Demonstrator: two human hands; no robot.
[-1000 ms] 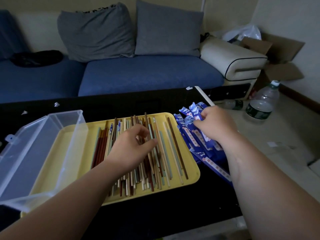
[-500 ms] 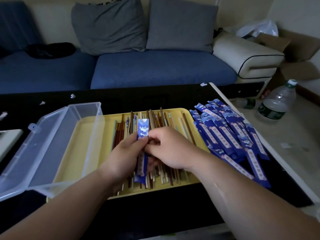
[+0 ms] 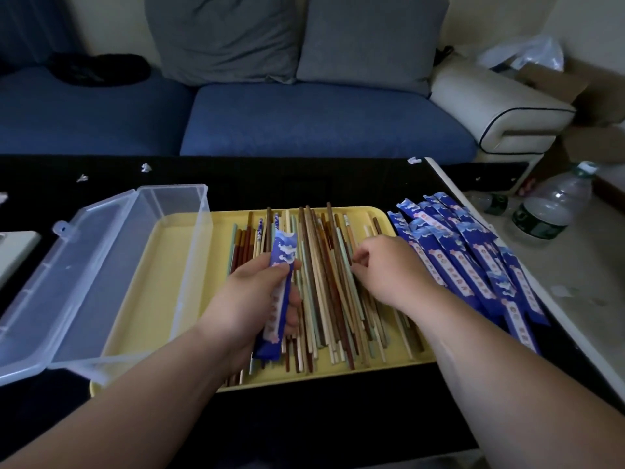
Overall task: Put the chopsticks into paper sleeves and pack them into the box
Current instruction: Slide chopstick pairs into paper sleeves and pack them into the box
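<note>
Several loose chopsticks (image 3: 324, 282), brown, pale and green, lie in a yellow tray (image 3: 152, 299) on the black table. My left hand (image 3: 250, 299) holds one blue paper sleeve (image 3: 279, 292) upright over the tray's middle, thumb across its upper part. My right hand (image 3: 389, 269) rests on the chopsticks at the tray's right, fingertips curled down onto them; whether it pinches one I cannot tell. A pile of blue sleeves (image 3: 473, 265) lies to the right of the tray. The clear plastic box (image 3: 101, 265) stands open at the left, overlapping the tray's left edge.
A blue sofa (image 3: 304, 120) with grey cushions runs behind the table. A water bottle (image 3: 551, 204) stands on the floor at the right, near cardboard boxes (image 3: 575, 82). Small paper scraps (image 3: 145, 168) lie on the table's far side.
My right hand took a sleeve from the pile and passed it to my left hand. The right hand has since let go and moved right onto the chopsticks.
</note>
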